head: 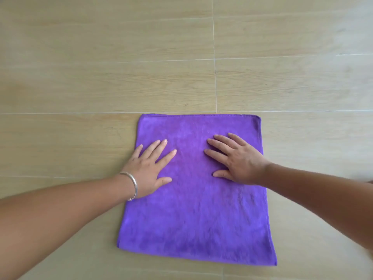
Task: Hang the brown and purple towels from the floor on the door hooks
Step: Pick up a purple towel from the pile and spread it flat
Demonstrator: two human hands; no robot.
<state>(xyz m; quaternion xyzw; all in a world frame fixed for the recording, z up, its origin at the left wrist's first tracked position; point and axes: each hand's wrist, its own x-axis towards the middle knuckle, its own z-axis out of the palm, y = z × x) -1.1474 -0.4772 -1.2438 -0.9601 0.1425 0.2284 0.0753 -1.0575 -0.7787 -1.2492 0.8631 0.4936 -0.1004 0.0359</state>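
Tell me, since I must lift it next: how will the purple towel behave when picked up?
The purple towel lies flat and thin under the left hand and right hand, so it will probably droop floppy. Its fuzzy nap suggests easy grip. On the smooth floor it may slide when pushed.

Pale wood-look tile floor (101,57), thin light grout lines, even soft light.

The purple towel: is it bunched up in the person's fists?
No, the purple towel lies flat on the floor with the left hand and right hand pressing on it, fingers straight.
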